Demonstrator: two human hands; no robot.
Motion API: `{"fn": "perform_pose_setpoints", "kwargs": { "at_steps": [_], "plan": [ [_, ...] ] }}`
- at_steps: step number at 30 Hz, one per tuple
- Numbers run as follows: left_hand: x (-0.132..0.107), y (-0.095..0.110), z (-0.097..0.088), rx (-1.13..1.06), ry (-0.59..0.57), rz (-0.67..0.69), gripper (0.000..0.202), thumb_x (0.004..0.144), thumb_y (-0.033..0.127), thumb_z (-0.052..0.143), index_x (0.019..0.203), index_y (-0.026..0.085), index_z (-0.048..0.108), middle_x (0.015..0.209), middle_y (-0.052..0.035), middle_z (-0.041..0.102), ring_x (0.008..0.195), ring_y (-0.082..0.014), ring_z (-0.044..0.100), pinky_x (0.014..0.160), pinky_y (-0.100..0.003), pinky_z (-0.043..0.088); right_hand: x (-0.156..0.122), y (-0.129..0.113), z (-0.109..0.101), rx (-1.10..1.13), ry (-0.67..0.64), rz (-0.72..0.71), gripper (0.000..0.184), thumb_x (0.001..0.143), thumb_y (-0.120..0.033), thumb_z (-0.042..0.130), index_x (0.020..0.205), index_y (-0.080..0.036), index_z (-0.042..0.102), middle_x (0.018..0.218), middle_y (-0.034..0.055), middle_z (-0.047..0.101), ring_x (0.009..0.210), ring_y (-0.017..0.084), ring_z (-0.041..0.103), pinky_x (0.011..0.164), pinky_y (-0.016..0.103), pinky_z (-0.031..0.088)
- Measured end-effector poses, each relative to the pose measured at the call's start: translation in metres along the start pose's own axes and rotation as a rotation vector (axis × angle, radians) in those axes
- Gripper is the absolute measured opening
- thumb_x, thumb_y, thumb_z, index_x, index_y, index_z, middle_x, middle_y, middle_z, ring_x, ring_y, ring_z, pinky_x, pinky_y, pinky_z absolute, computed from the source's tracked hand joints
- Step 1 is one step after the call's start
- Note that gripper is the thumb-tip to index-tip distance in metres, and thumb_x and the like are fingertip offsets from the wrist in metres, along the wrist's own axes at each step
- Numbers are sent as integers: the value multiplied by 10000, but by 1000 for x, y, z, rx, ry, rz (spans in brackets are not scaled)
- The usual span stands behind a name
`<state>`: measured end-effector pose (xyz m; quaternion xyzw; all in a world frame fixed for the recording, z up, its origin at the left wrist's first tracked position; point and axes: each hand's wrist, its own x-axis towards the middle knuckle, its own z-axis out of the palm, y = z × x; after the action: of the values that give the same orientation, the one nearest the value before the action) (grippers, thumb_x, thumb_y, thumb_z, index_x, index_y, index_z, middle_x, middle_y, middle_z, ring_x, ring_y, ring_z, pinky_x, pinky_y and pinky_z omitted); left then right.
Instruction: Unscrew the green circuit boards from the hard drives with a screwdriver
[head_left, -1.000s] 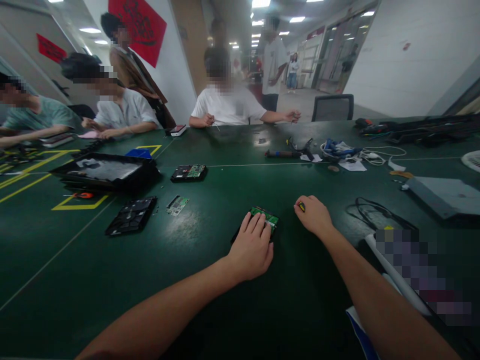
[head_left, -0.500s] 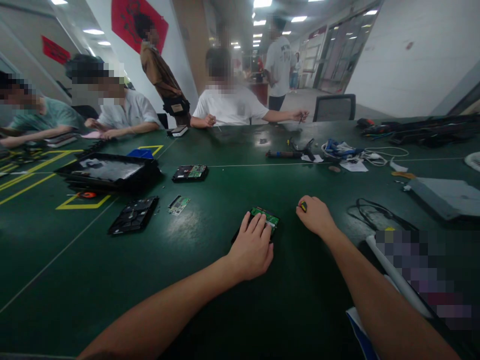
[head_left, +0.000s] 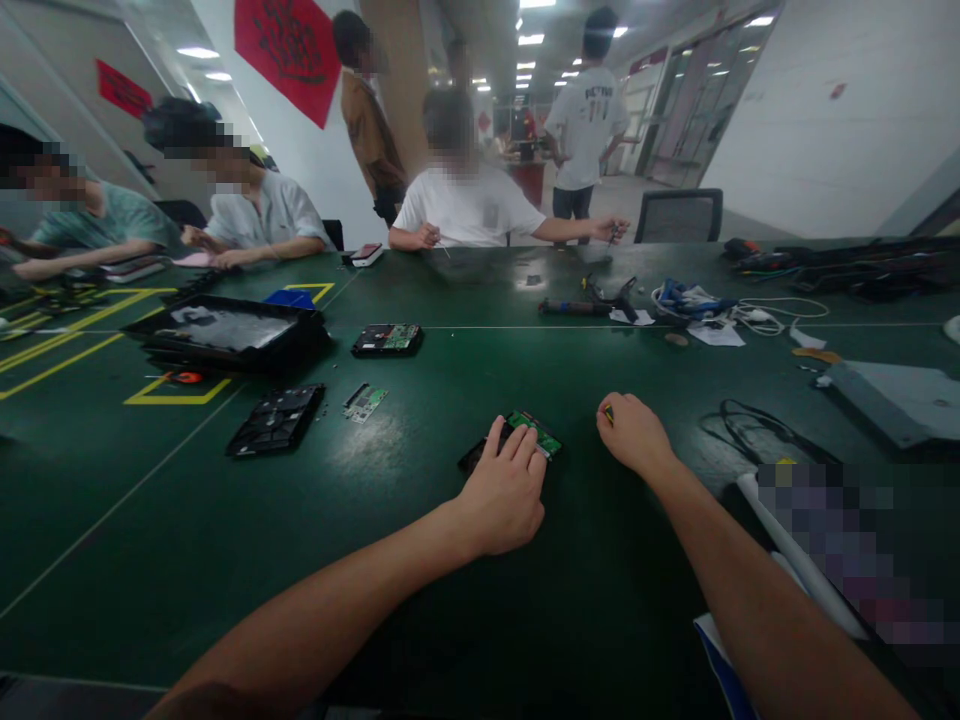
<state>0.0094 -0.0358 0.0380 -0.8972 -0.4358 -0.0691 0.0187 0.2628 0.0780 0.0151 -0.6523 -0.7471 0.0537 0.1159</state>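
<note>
Presently, left hand [head_left: 504, 502] splays over one drive [head_left: 543, 438]; right hand [head_left: 636, 434] clasps one yellow-black item [head_left: 609, 414].

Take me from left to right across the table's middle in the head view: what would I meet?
Flat black part → loose circuit board → green-boarded device under the left hand → right hand closed on a small yellow-and-black item → grey box.

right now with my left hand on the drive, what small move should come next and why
Perhaps bring your right hand across to the green board: its fingers grip a yellow and black thing beside the drive, while your left hand rests on the drive.
</note>
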Motion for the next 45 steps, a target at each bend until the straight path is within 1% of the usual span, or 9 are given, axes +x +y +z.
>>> {"fn": "perform_pose_setpoints", "kwargs": {
  "at_steps": [7,16,20,22,24,31,37,42,45],
  "plan": [
    [1,-1,10,-60,111,-72,417,1021,408,494,1291,116,619,1500,-215,578,1468,-358,485,1326,-613,157,-3,3,-1,-13,-6,5,228,1027,-317,509,1090,-186,684,1077,125,665,885,233,660,751,341,468],
    [-5,-16,5,-92,66,11,382,1027,383,552,1338,164,587,1571,-165,534,1515,-326,440,1326,-631,155,-2,2,1,-12,-12,-1,236,1046,-289,469,1111,-180,668,1101,125,669,901,230,673,736,338,471],
    [-12,-29,-3,-122,65,41,400,1004,371,605,1369,208,590,1670,-135,405,1587,-321,324,1330,-587,206,-3,2,1,-5,-26,8,233,1049,-297,475,1114,-177,663,1115,130,673,885,235,675,714,344,474],
    [-16,-33,-5,-124,92,28,425,983,379,643,1376,223,603,1717,-138,299,1612,-352,251,1326,-598,205,-2,2,1,-1,-32,14,241,1054,-314,474,1117,-179,663,1116,131,672,873,234,675,705,346,476],
    [-18,-35,-4,-128,124,3,445,970,390,665,1387,245,612,1718,-137,271,1609,-373,239,1322,-627,183,-2,4,1,4,-37,16,251,1055,-348,483,1109,-187,667,1103,126,671,870,235,676,703,347,479],
    [-21,-34,4,-145,158,-56,455,964,435,661,1373,242,614,1574,-141,457,1525,-360,376,1321,-642,183,0,7,0,1,-46,-11,243,1023,-359,529,1093,-189,690,1074,126,680,905,250,675,746,360,491],
    [-21,-32,3,-135,181,-77,447,964,426,647,1363,229,613,1578,-147,429,1517,-350,372,1322,-610,192,-4,3,-2,-14,-50,15,257,1030,-339,496,1129,-193,683,1146,132,662,904,241,676,735,351,481],
    [-23,-25,10,-145,238,-256,537,883,464,747,1354,232,633,1632,-173,333,1523,-453,300,1221,-674,320,-8,-8,-7,-27,-33,-2,251,1045,-284,456,1095,-165,671,1149,160,666,905,263,679,723,372,466],
    [-24,-23,13,-165,218,-322,589,878,484,752,1396,243,610,1599,-181,377,1477,-463,359,1165,-678,379,-16,-26,-12,32,19,-104,250,1073,-323,431,1110,-196,643,1187,129,660,923,245,673,741,360,479]
  ]
}}
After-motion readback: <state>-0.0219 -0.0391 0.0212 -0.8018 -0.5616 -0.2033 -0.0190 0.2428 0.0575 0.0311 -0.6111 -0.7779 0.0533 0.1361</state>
